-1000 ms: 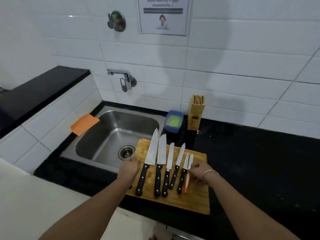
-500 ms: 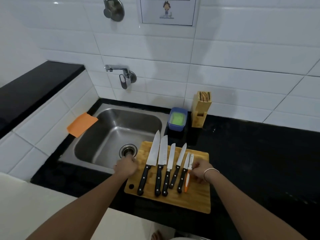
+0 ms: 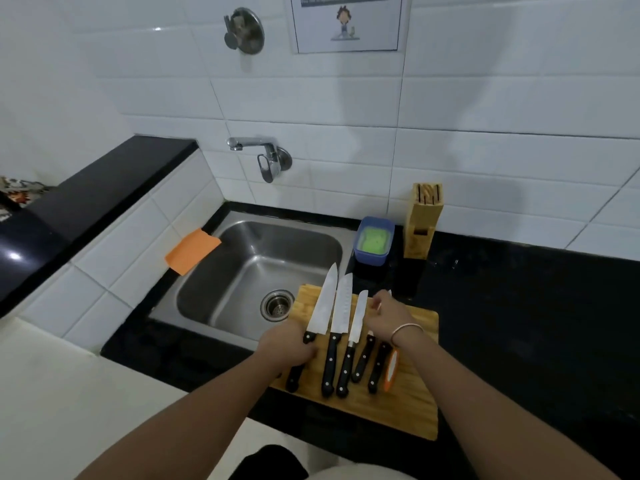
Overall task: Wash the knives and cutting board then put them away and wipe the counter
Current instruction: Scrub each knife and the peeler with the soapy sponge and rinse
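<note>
A bamboo cutting board (image 3: 415, 407) lies on the black counter, right of the sink. Several knives lie side by side on it, blades pointing away. From the left they are a chef's knife (image 3: 325, 306), a santoku knife (image 3: 343, 304), a slim knife (image 3: 357, 317), two small black-handled knives (image 3: 362, 362) and an orange-handled knife (image 3: 390, 370). My left hand (image 3: 285, 348) is curled over the chef's knife handle. My right hand (image 3: 384, 315) lies over the blades of the small knives, fingers bent. I cannot see whether it grips one. A white tip shows past its fingers.
The steel sink (image 3: 242, 265) has a wall tap (image 3: 258, 148) above it and an orange cloth (image 3: 192, 251) on its left edge. A blue tub with a green sponge (image 3: 374, 240) and a wooden knife block (image 3: 424, 220) stand behind the board. Black counter (image 3: 526, 323) stretches right.
My left hand has shifted from the board's left edge onto the chef's knife handle. My right hand has slid forward from the orange-handled knife over the small knives' blades.
</note>
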Available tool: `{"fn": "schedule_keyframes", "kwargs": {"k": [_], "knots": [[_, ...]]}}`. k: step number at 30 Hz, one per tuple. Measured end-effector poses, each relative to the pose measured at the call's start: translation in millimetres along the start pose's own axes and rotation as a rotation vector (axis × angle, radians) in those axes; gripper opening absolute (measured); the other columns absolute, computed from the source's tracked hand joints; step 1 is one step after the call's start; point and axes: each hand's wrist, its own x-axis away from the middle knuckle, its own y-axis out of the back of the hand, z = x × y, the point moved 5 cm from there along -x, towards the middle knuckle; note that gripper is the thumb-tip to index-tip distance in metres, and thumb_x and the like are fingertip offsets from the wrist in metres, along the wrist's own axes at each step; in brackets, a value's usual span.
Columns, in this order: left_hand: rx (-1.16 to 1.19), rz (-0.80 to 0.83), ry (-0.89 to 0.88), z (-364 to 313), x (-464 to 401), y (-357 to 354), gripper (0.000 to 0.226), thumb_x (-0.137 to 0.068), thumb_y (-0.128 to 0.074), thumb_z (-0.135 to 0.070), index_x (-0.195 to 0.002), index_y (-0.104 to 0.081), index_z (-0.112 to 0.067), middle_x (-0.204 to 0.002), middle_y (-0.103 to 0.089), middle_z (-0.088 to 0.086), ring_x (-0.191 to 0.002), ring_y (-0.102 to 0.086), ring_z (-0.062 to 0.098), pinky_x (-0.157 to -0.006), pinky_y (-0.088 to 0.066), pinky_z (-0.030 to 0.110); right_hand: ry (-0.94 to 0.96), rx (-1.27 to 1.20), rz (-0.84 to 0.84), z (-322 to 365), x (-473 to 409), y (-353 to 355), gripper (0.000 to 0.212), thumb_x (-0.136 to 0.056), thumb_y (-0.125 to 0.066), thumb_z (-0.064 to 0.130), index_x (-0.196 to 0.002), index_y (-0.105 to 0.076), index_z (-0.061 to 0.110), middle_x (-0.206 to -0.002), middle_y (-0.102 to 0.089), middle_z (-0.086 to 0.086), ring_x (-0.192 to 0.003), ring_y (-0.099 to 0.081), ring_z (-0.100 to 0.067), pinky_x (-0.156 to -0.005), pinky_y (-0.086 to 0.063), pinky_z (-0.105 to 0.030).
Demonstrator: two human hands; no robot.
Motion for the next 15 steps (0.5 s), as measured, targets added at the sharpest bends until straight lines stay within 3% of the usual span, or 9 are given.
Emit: {"fn": "schedule_keyframes", "kwargs": {"k": [2,4,7,10,13,15], "knots": [[-0.017,0.009,-0.009,8.2,-1.3,3.6,0.018,-0.086,-0.06,-0.041,-0.093,-0.062,-0.024,-0.086,-0.066,-0.004,-0.082,-0.064,0.014,-0.076,-0.055,0.032,0.087,0.057,0.052,13.8,-5.7,-13.8,0.029,-0.083,-0.062,0.025,-0.11,-0.051,0.027,-0.087,-0.064,0.0,-0.081,-0.063,-0.019,-0.075,-0.056,-0.04],[-0.045,0.001,-0.034,16.4,-2.6,10.3,0.022,-0.087,-0.059,-0.042,-0.096,-0.063,-0.022,-0.087,-0.066,-0.003,-0.082,-0.065,0.014,-0.073,-0.055,0.031,0.167,0.094,0.067,29.5,-10.9,-27.0,0.029,-0.084,-0.061,0.022,-0.11,-0.052,0.029,-0.089,-0.065,0.003,-0.085,-0.062,-0.018,-0.082,-0.056,-0.042],[-0.077,-0.089,-0.081,32.2,-14.6,31.4,0.024,-0.09,-0.056,-0.046,-0.087,-0.059,-0.023,-0.081,-0.062,-0.005,-0.071,-0.059,0.01,-0.058,-0.047,0.028,0.303,0.293,0.046,62.0,-21.3,-47.6,0.044,-0.081,-0.06,0.016,-0.122,-0.049,0.029,-0.117,-0.056,0.003,-0.111,-0.051,-0.021,-0.092,-0.049,-0.037],[0.001,-0.136,-0.137,51.2,-32.6,56.7,0.031,-0.089,-0.057,-0.047,-0.075,-0.056,-0.02,-0.072,-0.06,-0.004,-0.064,-0.057,0.011,-0.055,-0.046,0.031,0.452,0.526,-0.012,97.9,-31.8,-71.7,0.071,-0.075,-0.063,0.017,-0.142,-0.042,0.029,-0.141,-0.044,0.002,-0.13,-0.035,-0.024,-0.104,-0.04,-0.04],[0.076,-0.094,-0.182,71.4,-53.9,84.5,0.032,-0.089,-0.062,-0.042,-0.068,-0.052,-0.02,-0.066,-0.055,-0.003,-0.06,-0.054,0.013,-0.055,-0.042,0.03,0.499,0.641,0.023,135.0,-43.1,-100.6,0.081,-0.073,-0.066,0.023,-0.147,-0.036,0.035,-0.146,-0.042,0.007,-0.136,-0.03,-0.022,-0.112,-0.029,-0.043],[0.155,-0.041,-0.193,87.9,-71.6,102.6,0.029,-0.088,-0.065,-0.038,-0.068,-0.055,-0.02,-0.067,-0.06,0.0,-0.062,-0.056,0.014,-0.057,-0.044,0.03,0.518,0.672,0.012,159.5,-49.8,-119.1,0.07,-0.079,-0.066,0.031,-0.143,-0.039,0.036,-0.141,-0.048,0.008,-0.134,-0.034,-0.022,-0.114,-0.025,-0.045]]}}
